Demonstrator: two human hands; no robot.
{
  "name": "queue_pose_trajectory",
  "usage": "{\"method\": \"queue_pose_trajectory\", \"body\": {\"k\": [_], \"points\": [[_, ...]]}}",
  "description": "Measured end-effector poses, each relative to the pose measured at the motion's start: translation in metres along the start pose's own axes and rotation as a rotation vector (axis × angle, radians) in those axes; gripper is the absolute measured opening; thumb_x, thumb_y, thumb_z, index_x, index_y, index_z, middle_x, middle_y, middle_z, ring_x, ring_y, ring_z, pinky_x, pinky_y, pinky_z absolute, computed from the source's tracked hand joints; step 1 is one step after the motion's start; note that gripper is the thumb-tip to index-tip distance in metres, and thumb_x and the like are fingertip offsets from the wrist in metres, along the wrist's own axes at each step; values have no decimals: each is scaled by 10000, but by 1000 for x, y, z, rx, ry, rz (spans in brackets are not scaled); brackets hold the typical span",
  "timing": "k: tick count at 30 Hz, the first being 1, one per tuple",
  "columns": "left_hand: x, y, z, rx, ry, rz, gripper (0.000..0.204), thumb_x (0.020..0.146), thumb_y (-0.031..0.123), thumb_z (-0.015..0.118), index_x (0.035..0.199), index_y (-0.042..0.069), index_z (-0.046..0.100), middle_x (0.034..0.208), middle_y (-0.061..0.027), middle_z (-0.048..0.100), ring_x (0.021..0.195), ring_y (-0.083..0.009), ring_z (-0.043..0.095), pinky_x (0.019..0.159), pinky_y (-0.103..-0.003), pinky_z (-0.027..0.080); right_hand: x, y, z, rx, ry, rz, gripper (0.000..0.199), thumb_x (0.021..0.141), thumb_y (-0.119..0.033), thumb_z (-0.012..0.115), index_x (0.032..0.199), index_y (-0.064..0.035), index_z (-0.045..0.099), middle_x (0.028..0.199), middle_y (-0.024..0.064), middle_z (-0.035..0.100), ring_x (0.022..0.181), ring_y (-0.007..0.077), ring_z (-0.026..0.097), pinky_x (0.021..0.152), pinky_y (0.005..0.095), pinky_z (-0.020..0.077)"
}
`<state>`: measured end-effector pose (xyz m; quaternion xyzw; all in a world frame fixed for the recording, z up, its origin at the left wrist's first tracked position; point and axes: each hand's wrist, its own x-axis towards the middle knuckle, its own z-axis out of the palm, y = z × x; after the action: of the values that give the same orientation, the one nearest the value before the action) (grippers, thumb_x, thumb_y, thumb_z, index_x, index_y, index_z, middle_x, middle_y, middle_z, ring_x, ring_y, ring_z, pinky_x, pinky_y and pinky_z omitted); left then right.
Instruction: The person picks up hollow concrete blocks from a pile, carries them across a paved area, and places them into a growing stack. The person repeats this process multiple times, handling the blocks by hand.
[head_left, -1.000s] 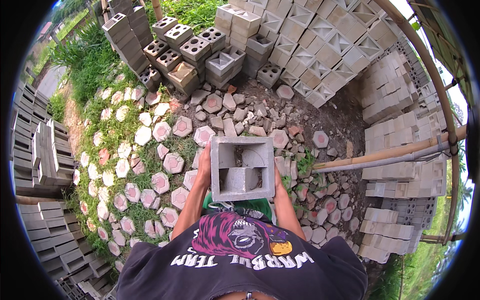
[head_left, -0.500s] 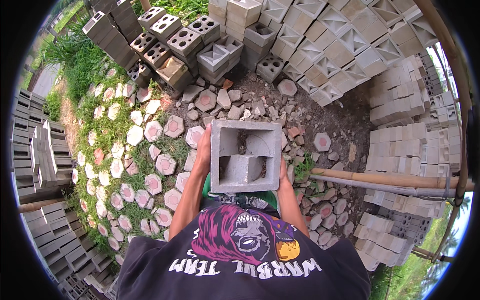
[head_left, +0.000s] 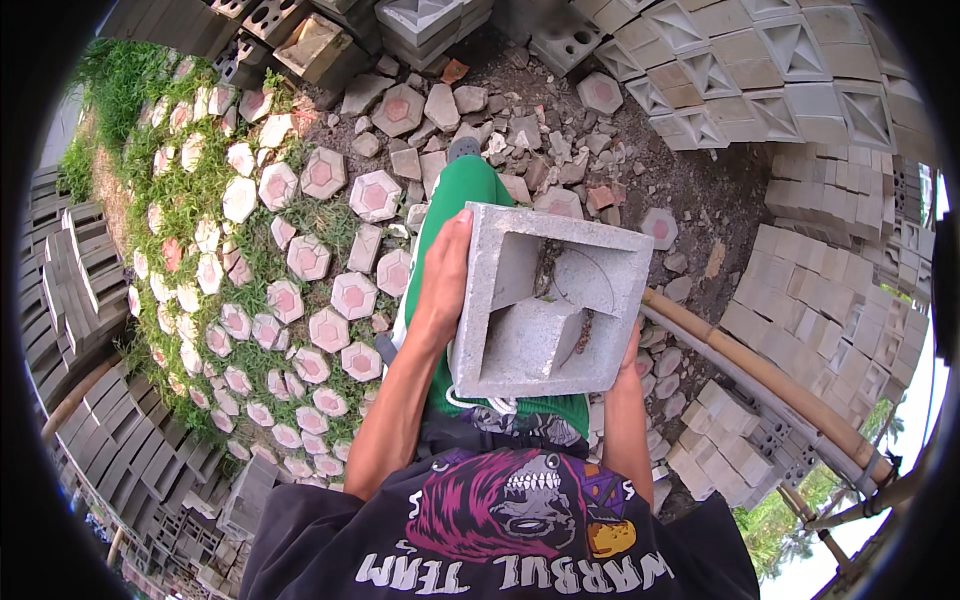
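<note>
I carry a square grey hollow concrete block in front of my body, its open face turned up toward me. My left hand grips its left side, fingers over the upper corner. My right hand holds its right lower side, mostly hidden behind the block. My green-trousered leg steps forward under the block.
Hexagonal pink and grey pavers lie in grass on the left. Rubble and broken stones cover the dirt ahead. Stacks of concrete blocks stand at the top right and on the right. A bamboo pole runs across on the right.
The view has tipped and swung right as I walk; the block appears larger and sits further right, and the far block stacks have slid toward the top edge.
</note>
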<state>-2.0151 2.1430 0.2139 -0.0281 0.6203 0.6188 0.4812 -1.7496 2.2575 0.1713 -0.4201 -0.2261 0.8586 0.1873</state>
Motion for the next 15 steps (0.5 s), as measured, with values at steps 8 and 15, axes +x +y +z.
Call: {"method": "queue_pose_trajectory", "body": {"k": [8,15], "points": [[102,26,33,34,-13,-80,547,998,431,412,1276,-30,506,1184,-109,572,1095,-164,505,985,-289,361,71,-41,14,101,156,16,499,974,-396,399,1307,-36,491,1228,126,573,1092,252,567,936,391,466],[195,99,70,180,-32,-77,578,994,447,410,1310,-33,466,1233,-146,557,1151,-209,498,1024,-312,341,153,-93,11,115,126,38,456,971,-351,401,1275,-29,511,1192,122,590,1045,254,587,895,389,488]]}}
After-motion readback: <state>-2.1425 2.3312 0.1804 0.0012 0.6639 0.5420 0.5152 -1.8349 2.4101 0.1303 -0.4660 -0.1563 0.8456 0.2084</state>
